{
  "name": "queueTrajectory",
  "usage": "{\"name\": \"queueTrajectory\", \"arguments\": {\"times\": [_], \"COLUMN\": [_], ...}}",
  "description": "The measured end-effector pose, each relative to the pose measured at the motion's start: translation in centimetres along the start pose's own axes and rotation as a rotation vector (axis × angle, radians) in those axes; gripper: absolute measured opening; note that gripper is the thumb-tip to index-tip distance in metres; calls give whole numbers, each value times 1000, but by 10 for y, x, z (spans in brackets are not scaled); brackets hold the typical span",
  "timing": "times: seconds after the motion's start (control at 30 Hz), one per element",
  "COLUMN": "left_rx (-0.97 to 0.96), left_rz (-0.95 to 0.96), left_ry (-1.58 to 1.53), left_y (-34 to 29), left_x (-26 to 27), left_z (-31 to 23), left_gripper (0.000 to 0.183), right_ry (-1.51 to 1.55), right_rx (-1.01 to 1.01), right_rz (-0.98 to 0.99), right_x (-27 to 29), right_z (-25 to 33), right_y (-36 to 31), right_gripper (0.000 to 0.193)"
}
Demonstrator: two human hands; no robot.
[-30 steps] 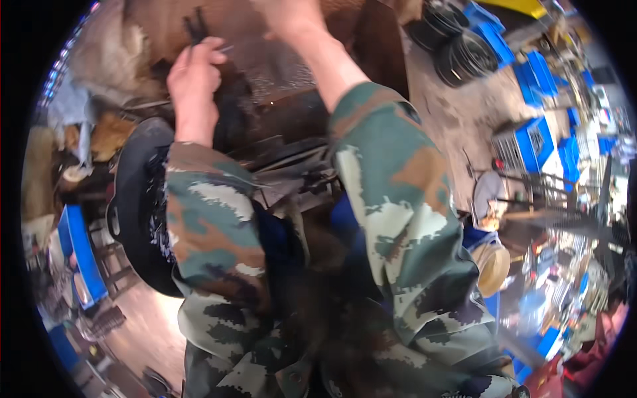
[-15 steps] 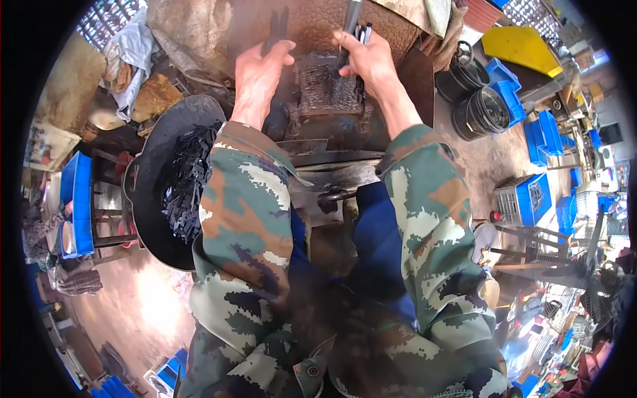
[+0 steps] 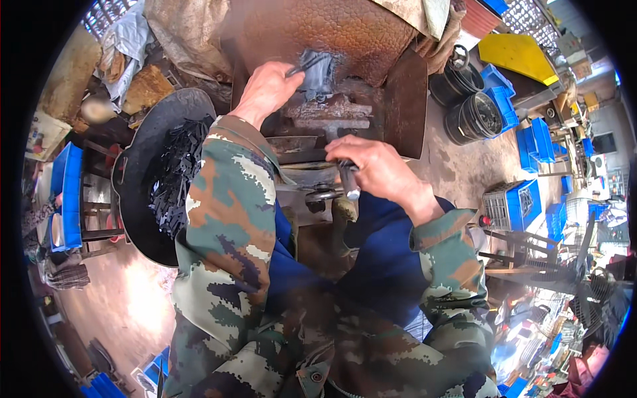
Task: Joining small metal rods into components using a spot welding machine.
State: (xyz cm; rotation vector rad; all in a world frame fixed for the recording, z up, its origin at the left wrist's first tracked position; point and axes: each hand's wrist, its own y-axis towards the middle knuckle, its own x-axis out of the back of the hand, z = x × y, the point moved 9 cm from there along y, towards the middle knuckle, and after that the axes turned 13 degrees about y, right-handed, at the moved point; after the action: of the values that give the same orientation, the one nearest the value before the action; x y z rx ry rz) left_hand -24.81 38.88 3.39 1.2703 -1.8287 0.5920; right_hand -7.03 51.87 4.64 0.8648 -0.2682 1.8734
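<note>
My left hand is closed on a thin dark metal strip. The strip points right across a bright, grey-blue worn patch at the middle of a rusty machine. Closer to my body, my right hand wraps around a grey metal rod. Its blunt end sticks out below the fingers toward my lap; the rest is partly hidden by the hand. Between the hands lies a grimy, crusted metal block. Left of my sleeve, a black pan holds a heap of small dark metal strips.
A brown rusted plate rises behind the work spot, with a side plate on its right. Black buckets and blue bins stand at the right. A blue-grey crate sits on the floor farther back.
My right hand has come down toward my lap with the rod, away from the block. My left hand has shifted slightly down and right, its strip now lying across the worn patch.
</note>
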Motion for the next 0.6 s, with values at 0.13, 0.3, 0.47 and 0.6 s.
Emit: {"name": "queueTrajectory", "arguments": {"times": [0.13,0.3,0.47,0.6], "left_rx": [-6,89,-47,-124], "left_rz": [209,363,90,79], "left_ry": [181,68,60,-172], "left_y": [0,6,18,16], "left_x": [-26,-58,-42,-23], "left_z": [10,39,30,-3], "left_gripper": [28,26,20,20], "right_ry": [39,537,714,1022], "right_rx": [-28,-433,-611,-491], "right_rz": [92,16,-483,-683], "right_x": [-13,10,57,68], "right_z": [-6,-45,-75,-85], "right_y": [-5,3,16,35], "right_gripper": [39,26,19,20]}}
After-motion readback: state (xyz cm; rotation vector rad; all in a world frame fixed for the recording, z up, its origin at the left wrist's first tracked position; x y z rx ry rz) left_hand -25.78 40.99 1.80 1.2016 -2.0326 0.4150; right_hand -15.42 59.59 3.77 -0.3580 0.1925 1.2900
